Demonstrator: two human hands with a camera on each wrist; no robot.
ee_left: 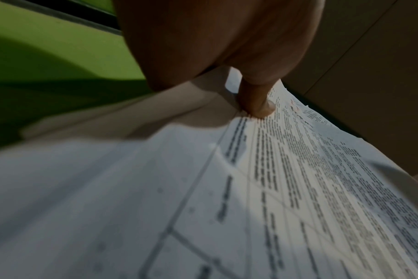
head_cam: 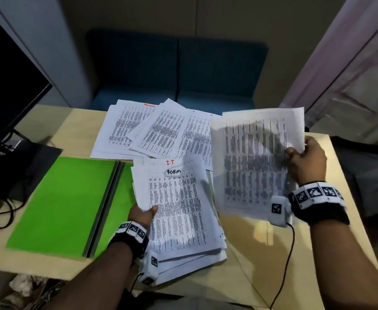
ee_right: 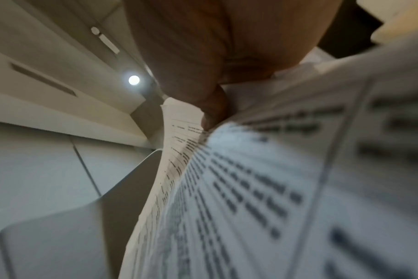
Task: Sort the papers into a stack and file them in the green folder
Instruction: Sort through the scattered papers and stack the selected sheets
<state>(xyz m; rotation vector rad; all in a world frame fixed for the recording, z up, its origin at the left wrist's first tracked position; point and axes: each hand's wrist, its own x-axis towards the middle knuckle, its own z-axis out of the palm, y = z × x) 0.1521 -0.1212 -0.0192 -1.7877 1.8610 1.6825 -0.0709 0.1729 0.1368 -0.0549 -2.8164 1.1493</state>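
Observation:
An open green folder (head_cam: 62,204) lies on the left of the table, its right flap under a stack of printed papers (head_cam: 179,211). My left hand (head_cam: 142,214) grips the stack's left edge, thumb (ee_left: 257,102) on the top sheet marked "FORM". My right hand (head_cam: 304,159) pinches the right edge of a few printed sheets (head_cam: 255,162) and holds them raised above the table's right side; in the right wrist view the sheets (ee_right: 251,188) bend under the thumb. More loose papers (head_cam: 152,130) lie fanned out at the table's far side.
A dark monitor (head_cam: 6,86) with its stand and cables stands at the left edge of the wooden table (head_cam: 250,253). A blue sofa (head_cam: 176,70) sits behind the table. Cables run from both wrist cameras over the near edge.

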